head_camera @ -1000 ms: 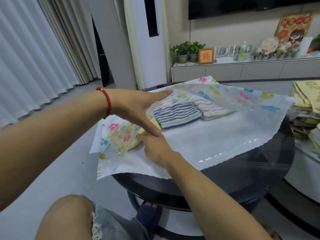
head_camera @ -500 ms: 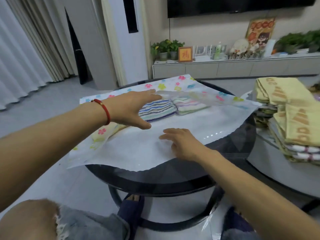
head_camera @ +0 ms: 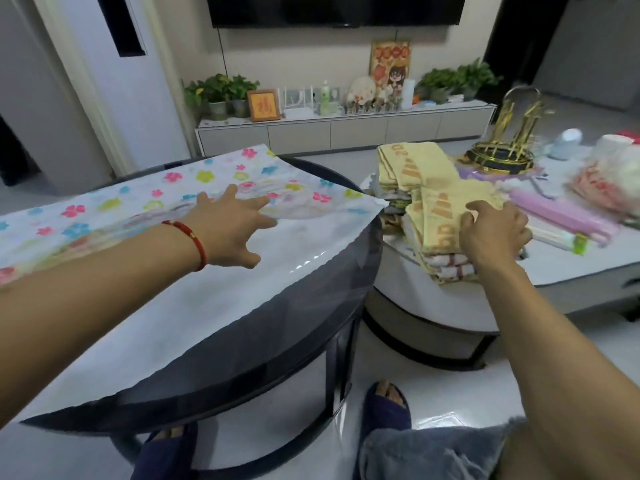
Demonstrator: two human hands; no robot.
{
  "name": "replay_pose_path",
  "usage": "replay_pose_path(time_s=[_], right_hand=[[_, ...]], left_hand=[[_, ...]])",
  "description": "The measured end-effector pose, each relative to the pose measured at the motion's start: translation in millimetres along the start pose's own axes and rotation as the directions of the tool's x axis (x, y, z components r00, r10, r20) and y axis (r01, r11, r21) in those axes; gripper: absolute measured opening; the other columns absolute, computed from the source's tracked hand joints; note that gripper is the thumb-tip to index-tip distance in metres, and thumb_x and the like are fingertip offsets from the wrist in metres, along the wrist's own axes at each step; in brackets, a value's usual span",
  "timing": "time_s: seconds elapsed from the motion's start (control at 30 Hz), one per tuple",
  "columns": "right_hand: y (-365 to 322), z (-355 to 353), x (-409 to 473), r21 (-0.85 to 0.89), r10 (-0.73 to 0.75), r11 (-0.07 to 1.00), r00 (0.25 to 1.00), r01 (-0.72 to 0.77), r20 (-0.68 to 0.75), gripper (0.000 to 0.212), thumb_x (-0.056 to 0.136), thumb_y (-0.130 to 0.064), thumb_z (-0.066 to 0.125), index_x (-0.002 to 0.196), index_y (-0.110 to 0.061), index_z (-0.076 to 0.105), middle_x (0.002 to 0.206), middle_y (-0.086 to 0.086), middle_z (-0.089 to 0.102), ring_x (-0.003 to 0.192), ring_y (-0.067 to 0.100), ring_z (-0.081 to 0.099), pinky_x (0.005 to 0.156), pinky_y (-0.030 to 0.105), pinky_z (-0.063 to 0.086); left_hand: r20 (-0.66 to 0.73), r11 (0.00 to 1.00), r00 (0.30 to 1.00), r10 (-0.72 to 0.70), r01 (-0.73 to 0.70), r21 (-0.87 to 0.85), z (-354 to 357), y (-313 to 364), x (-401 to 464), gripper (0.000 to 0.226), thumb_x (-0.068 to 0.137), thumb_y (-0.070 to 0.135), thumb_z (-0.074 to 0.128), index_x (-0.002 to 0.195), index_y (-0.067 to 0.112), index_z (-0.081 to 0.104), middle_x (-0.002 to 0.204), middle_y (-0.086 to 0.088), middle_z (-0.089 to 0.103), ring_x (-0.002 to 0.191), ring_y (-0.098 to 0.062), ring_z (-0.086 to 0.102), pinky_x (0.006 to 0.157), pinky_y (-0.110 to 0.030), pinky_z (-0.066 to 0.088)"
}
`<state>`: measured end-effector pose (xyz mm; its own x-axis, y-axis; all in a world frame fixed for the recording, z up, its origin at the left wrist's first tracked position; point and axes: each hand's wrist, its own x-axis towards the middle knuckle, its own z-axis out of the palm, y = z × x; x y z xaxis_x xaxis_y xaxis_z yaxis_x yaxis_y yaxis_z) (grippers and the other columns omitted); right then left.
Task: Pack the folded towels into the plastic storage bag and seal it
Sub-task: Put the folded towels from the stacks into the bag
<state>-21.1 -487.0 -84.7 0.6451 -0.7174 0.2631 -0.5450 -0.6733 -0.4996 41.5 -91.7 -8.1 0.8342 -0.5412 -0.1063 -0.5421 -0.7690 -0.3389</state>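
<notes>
Both hands are now apart. My left hand (head_camera: pixel 232 227), with the red bracelet (head_camera: pixel 194 242) at the wrist, has its fingers spread and straight, and it rests on or hovers just over the flowered plastic storage bag (head_camera: pixel 173 216); I cannot tell if it touches. My right hand (head_camera: pixel 493 233) has left the bag, where it lay half a second ago, and it now sits on the stack of yellow folded towels (head_camera: pixel 433 209) with the fingers curled over the top towel. It seems to take hold of it, though the fingertips are partly hidden.

Nearest to me the bag lies flat on the dark round glass table (head_camera: pixel 304 306), its white side hanging a little over the near edge. The striped towels seen before inside it are now only blurred colours under my left arm. Just beside it, on the lower white table (head_camera: pixel 433 306), stands the towel stack, and farther right a pink box (head_camera: pixel 561 213) and a golden rack (head_camera: pixel 502 147). Far behind is the TV cabinet (head_camera: pixel 346 128) with plants.

I judge that the next towel is being fetched, so packing is still going on and the sealing is not yet near.
</notes>
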Motion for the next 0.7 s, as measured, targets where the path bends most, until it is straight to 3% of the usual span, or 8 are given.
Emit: replay_pose_path(time_s=[0.1,0.2,0.27,0.37,0.43,0.53,0.63,0.7], right_hand=[[17.8,-1.0,17.8,-0.041,0.126,0.992,0.985,-0.122,0.116,0.040,0.102,-0.031,0.050,0.142,-0.030,0.058,0.143,0.025,0.048,0.133,0.046,0.042,0.112,0.050,0.028],[28.5,-4.6,28.9,-0.090,0.069,0.994,0.993,-0.060,0.095,0.039,0.095,-0.031,0.064,0.135,-0.030,0.063,0.135,0.023,0.057,0.128,0.044,0.047,0.107,0.048,0.031],[29.4,-7.2,33.8,0.010,0.014,1.000,0.995,-0.015,0.100,0.042,0.091,-0.023,0.071,0.132,-0.028,0.065,0.135,0.022,0.055,0.127,0.042,0.050,0.107,0.047,0.037],[29.1,-11.5,40.7,0.296,0.023,0.951,0.973,-0.092,0.229,0.058,0.083,-0.009,0.078,0.137,-0.024,0.063,0.143,0.017,0.055,0.129,0.037,0.054,0.106,0.043,0.048],[28.0,-16.6,42.2,0.463,0.028,0.867,0.947,-0.182,0.320,0.063,0.082,-0.004,0.079,0.139,-0.025,0.062,0.143,0.011,0.055,0.124,0.034,0.056,0.097,0.044,0.055],[21.8,-29.7,36.7,0.685,0.007,0.610,0.867,-0.399,0.498,0.057,0.084,0.000,0.073,0.133,-0.029,0.067,0.135,0.008,0.061,0.116,0.032,0.063,0.087,0.044,0.061],[12.6,-43.9,27.0,0.773,-0.166,0.460,0.813,-0.437,0.558,0.044,0.088,0.001,0.066,0.126,-0.021,0.073,0.132,0.015,0.069,0.108,0.031,0.071,0.081,0.038,0.064],[2.8,-54.2,15.2,0.796,-0.362,0.403,0.720,-0.451,0.592,0.042,0.092,-0.001,0.062,0.127,-0.020,0.074,0.132,0.015,0.071,0.104,0.030,0.075,0.073,0.037,0.066]], left_hand=[[-0.001,0.997,1.000,0.005,-0.005,0.080,1.1,7.9,17.0,0.078,0.086,0.057,0.059,0.153,0.040,0.024,0.165,0.011,0.013,0.148,-0.040,0.012,0.109,-0.072,0.026],[-0.041,0.999,0.999,-0.006,0.007,0.041,-3.2,13.1,24.9,0.081,0.085,0.057,0.060,0.154,0.034,0.024,0.164,0.012,0.019,0.147,-0.037,0.018,0.107,-0.068,0.032],[-0.083,1.000,0.996,-0.014,0.012,-0.026,-7.3,12.1,27.0,0.084,0.083,0.055,0.064,0.154,0.032,0.026,0.163,0.012,0.021,0.145,-0.036,0.024,0.104,-0.063,0.038],[-0.130,0.996,0.991,-0.018,0.006,-0.089,-20.5,9.0,31.2,0.086,0.079,0.050,0.069,0.153,0.028,0.030,0.163,0.011,0.022,0.141,-0.038,0.031,0.100,-0.058,0.045],[-0.173,0.995,0.985,-0.018,0.001,-0.101,-29.0,4.4,34.1,0.085,0.078,0.049,0.070,0.151,0.027,0.033,0.162,0.010,0.025,0.138,-0.038,0.035,0.099,-0.056,0.046],[-0.228,0.991,0.974,-0.018,-0.013,-0.135,-40.8,-4.3,38.7,0.088,0.077,0.047,0.073,0.152,0.023,0.034,0.161,0.003,0.031,0.134,-0.035,0.042,0.104,-0.047,0.045],[-0.228,0.989,0.973,-0.028,-0.006,-0.150,-52.9,-14.1,38.7,0.093,0.076,0.046,0.076,0.153,0.021,0.031,0.162,0.002,0.028,0.135,-0.033,0.043,0.104,-0.042,0.043],[-0.207,0.994,0.978,-0.034,0.010,-0.113,-60.0,-21.2,35.4,0.097,0.076,0.051,0.076,0.155,0.025,0.026,0.164,0.005,0.023,0.139,-0.032,0.039,0.103,-0.048,0.045]])
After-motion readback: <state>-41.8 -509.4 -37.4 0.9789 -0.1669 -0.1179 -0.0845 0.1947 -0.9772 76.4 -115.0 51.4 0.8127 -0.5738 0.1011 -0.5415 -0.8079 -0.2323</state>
